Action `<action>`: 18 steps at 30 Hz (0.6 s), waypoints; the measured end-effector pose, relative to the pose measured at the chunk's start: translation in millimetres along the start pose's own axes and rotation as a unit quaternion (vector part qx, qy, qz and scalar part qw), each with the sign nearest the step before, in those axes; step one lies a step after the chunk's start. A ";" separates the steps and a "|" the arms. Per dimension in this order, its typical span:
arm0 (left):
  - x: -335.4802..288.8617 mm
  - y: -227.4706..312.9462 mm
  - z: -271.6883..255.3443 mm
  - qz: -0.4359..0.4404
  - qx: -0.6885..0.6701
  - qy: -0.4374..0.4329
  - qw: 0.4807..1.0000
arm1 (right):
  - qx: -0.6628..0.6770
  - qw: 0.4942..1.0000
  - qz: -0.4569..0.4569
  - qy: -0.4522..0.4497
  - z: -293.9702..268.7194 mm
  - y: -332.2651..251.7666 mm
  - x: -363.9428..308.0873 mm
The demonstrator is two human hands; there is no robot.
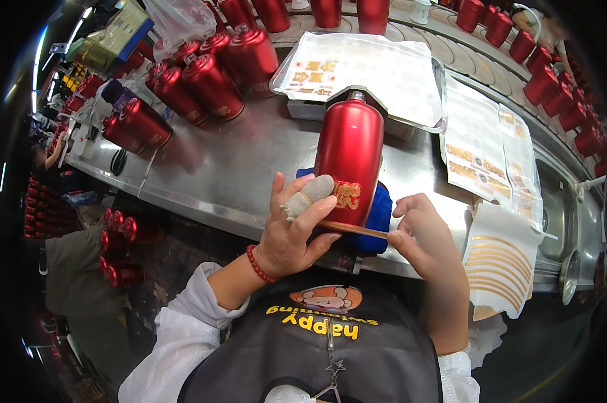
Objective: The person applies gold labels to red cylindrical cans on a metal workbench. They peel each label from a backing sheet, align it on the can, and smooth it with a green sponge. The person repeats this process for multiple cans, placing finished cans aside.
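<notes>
A glossy red bottle (350,144) lies tilted in front of me, its neck pointing away, with a gold decal near its base. Beneath it is a blue cloth (380,208). My left hand (295,218) is closed against the bottle's lower left side; one finger wears a grey cloth wrap. A thin gold decal strip (357,230) runs along the bottle's base edge. Its right end is pinched between thumb and finger of my right hand (421,232). Near that hand hangs a white sheet of curved gold strips (498,262).
Several red bottles (212,87) stand at the left of the metal table (202,174). Behind my bottle is a tray with a decal sheet (370,60); more decal sheets (481,144) lie right, beside a metal sink (555,201). A conveyor (444,40) carries red bottles along the back.
</notes>
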State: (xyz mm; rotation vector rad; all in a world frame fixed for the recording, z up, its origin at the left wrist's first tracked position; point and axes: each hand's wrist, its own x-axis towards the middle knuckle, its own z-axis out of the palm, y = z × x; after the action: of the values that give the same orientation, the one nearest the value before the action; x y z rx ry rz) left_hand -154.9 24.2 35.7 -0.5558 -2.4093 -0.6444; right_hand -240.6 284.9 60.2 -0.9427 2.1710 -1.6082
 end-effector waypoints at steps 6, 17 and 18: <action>14.8 7.1 3.1 -0.046 0.039 -0.004 0.998 | -0.008 0.998 0.056 0.012 10.7 14.9 2.0; 5.7 -2.9 1.1 -0.076 0.028 -0.034 0.996 | 0.000 0.998 0.058 0.000 13.7 9.4 6.1; 7.0 -2.9 0.2 -0.076 0.035 -0.040 0.996 | -0.006 0.999 0.054 -0.003 12.6 7.5 5.6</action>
State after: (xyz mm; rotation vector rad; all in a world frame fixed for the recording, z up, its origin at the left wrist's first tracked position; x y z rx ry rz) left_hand -161.6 23.7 39.0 -0.3778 -2.5578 -0.6092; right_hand -240.1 273.2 49.8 -0.8178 2.1900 -1.5429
